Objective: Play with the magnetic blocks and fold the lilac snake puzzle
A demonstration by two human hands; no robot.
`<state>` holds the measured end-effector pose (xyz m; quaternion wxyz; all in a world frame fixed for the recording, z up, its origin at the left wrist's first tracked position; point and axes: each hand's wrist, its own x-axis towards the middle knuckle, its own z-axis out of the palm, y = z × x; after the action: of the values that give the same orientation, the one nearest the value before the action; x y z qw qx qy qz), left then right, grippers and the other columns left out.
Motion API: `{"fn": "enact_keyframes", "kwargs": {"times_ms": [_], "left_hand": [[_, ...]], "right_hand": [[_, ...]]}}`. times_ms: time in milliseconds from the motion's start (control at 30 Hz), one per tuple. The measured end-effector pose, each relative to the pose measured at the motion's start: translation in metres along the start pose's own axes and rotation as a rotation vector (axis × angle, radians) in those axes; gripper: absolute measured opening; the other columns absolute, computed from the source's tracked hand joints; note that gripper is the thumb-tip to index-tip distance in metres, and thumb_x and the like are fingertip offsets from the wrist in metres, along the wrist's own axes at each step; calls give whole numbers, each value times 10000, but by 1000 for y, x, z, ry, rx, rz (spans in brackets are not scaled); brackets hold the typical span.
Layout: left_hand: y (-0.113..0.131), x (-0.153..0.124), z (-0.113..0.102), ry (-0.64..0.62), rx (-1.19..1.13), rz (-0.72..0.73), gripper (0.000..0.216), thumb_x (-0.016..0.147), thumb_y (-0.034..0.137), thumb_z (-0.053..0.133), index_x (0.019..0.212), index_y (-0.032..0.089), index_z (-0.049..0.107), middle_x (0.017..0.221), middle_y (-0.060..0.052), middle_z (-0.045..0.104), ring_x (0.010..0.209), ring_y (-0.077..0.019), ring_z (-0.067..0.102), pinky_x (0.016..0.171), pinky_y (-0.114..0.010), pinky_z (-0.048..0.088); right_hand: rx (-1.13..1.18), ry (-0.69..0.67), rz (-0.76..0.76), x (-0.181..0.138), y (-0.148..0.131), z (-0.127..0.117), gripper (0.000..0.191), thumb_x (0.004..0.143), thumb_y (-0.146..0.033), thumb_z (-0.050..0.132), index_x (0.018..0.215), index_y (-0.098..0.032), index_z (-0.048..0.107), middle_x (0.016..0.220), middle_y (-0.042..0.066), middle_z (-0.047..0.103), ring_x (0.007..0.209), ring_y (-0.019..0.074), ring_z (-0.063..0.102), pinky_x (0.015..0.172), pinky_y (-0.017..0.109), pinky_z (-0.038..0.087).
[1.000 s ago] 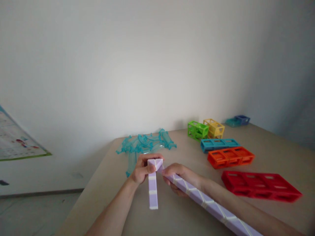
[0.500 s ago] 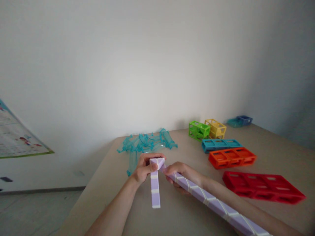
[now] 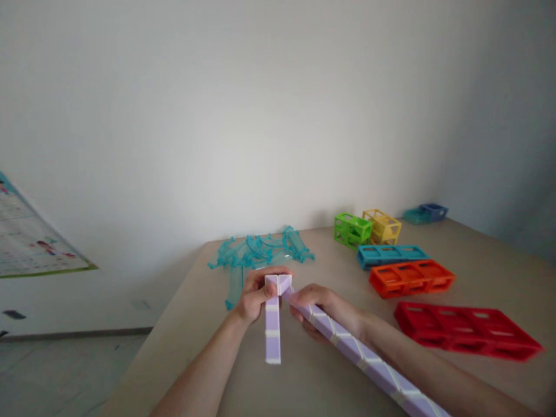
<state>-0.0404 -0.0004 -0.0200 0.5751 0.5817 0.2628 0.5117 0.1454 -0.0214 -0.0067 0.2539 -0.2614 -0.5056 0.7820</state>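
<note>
A long lilac segmented twist toy (image 3: 347, 353) with white joints is bent at its far end. My left hand (image 3: 256, 294) is closed around that bend, where a short section (image 3: 273, 333) hangs down toward the table (image 3: 208, 347). My right hand (image 3: 319, 307) grips the long straight part just right of the bend. The long part runs along my right forearm to the bottom right edge of the view.
Clear teal curved track pieces (image 3: 256, 255) lie behind my hands. To the right lie a red frame (image 3: 467, 330), an orange frame (image 3: 410, 278) and a blue frame (image 3: 388, 255). Green (image 3: 351, 229) and yellow (image 3: 382, 226) cubes stand further back. A poster (image 3: 30, 237) hangs at far left.
The hanging short section has swung slightly and now points almost straight down. Both hands keep their hold at the bend; the view shifted a little.
</note>
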Motion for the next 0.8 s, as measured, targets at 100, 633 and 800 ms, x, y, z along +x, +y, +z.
{"fn": "enact_keyframes", "kwargs": {"times_ms": [100, 633, 800], "left_hand": [[0, -1, 2, -20, -52, -26, 596, 595, 553, 754, 985, 103, 727, 509, -27, 578, 357, -131, 499, 350, -220, 329], [11, -1, 30, 351, -157, 119, 465, 660, 550, 720, 880, 141, 740, 672, -30, 609, 526, -98, 427, 489, -229, 311], [10, 3, 33, 396, -144, 160, 479, 646, 543, 737, 899, 136, 731, 667, -19, 600, 531, -87, 427, 491, -217, 304]], "right_hand": [[81, -35, -44, 1, 6, 2, 328, 757, -433, 549, 620, -137, 583, 342, -25, 478, 268, 89, 375, 287, 186, 282], [-172, -9, -165, 10, 23, 7, 716, 787, -756, 393, 573, -103, 597, 468, 34, 569, 299, 75, 422, 303, 192, 315], [-196, 65, -256, 3, 13, 10, 552, 783, -655, 544, 650, -120, 578, 542, -14, 514, 463, 81, 434, 449, 200, 315]]}}
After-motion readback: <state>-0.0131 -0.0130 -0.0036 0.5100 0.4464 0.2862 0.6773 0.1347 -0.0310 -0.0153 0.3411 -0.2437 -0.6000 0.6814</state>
